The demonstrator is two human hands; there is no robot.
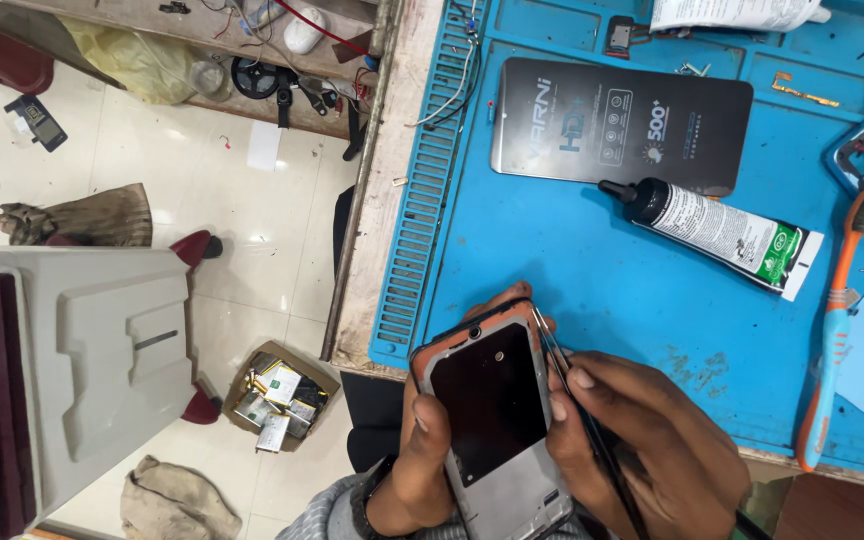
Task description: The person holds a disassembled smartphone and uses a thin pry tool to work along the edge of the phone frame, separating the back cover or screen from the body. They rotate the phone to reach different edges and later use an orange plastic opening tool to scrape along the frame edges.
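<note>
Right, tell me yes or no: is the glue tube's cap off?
No, the glue tube lies on the blue mat with its black cap still on the nozzle.

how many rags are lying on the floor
2. One brown rag lies on the tiles at upper left, beside the grey unit. A paler rag lies at the bottom, below that unit. Others may be hidden behind it.
</note>
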